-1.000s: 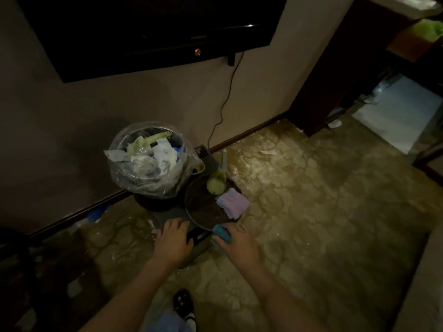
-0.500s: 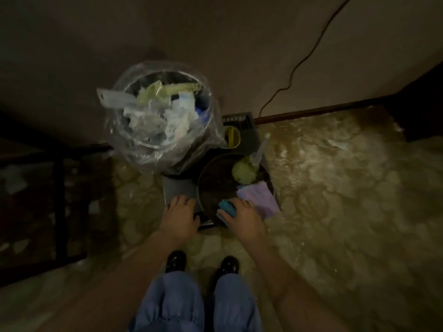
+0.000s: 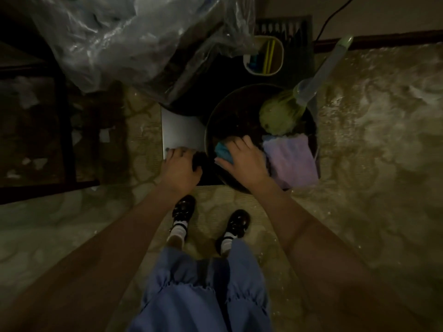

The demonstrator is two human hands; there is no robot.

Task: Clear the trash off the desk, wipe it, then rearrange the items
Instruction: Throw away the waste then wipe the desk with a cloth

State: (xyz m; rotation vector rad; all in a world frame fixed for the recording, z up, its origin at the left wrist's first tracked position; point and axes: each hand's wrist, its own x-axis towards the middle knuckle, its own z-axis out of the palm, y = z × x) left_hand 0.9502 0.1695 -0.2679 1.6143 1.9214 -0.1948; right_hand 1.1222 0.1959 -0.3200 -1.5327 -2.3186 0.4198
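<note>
A dark round tray [image 3: 215, 130] lies on the floor on top of a flat silver laptop [image 3: 182, 130]. In the tray lie a green duster [image 3: 278, 116] with a pale handle and a folded purple cloth [image 3: 292, 159]. My right hand [image 3: 247, 164] rests over the tray's near rim and grips a blue cloth [image 3: 224, 152]. Just left of the tray, my left hand [image 3: 179, 166] curls its fingers over the laptop's near edge. A bin lined with a clear plastic bag [image 3: 134, 39] stands at the back left, touching the tray.
A pale pen cup [image 3: 263, 56] with pens stands behind the tray on a dark slab, by the wall's skirting and a black cable. A dark frame [image 3: 64, 130] stands to the left. My two black shoes are just below the hands. Patterned floor spreads to the right.
The view has dropped much closer to the pile. My right hand has slid further over the tray rim with the blue cloth. My left hand stays on the laptop's near edge.
</note>
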